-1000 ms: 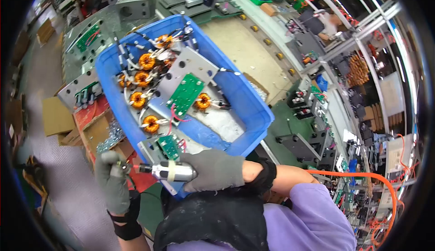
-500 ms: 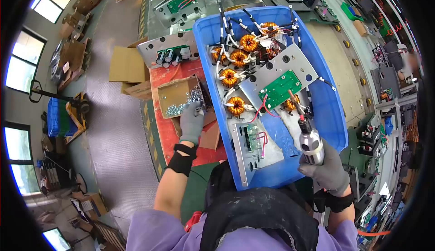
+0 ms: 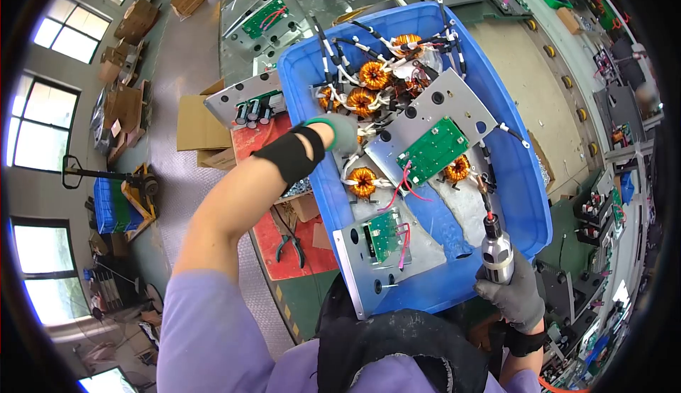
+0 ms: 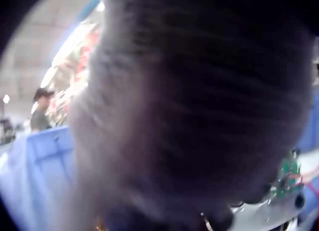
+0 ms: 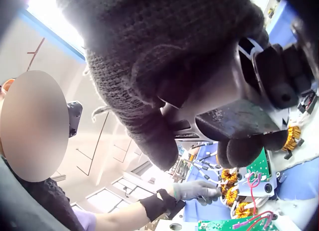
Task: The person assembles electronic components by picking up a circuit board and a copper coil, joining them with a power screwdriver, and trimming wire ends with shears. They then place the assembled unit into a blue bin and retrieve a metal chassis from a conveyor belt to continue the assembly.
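Note:
A blue bin (image 3: 535,201) holds wire-wound coils (image 3: 374,75) and a metal plate (image 3: 401,113) bearing a green circuit board (image 3: 440,153). My left hand (image 3: 340,134) is over its left side, by the coils. In the right wrist view that gloved hand (image 5: 197,190) reaches out with fingers extended; whether the fingertips pinch something small cannot be told. The glove fills the left wrist view, blurred. My right hand (image 3: 514,297) grips a silver power screwdriver (image 3: 498,259), its bit pointing up over the bin's right part. A second plate with a board (image 3: 385,235) leans at the near left.
Left of the bin, pliers (image 3: 291,247) lie on a red surface (image 3: 273,240), with a box of small metal parts partly hidden under my left arm. Cardboard (image 3: 202,123) and another plate with capacitors (image 3: 254,109) stand beyond. An orange hose (image 3: 557,387) runs at lower right.
My left hand has moved from the box of small metal parts up and right, over the bin. The screwdriver in my right hand has shifted slightly down and now points more upright.

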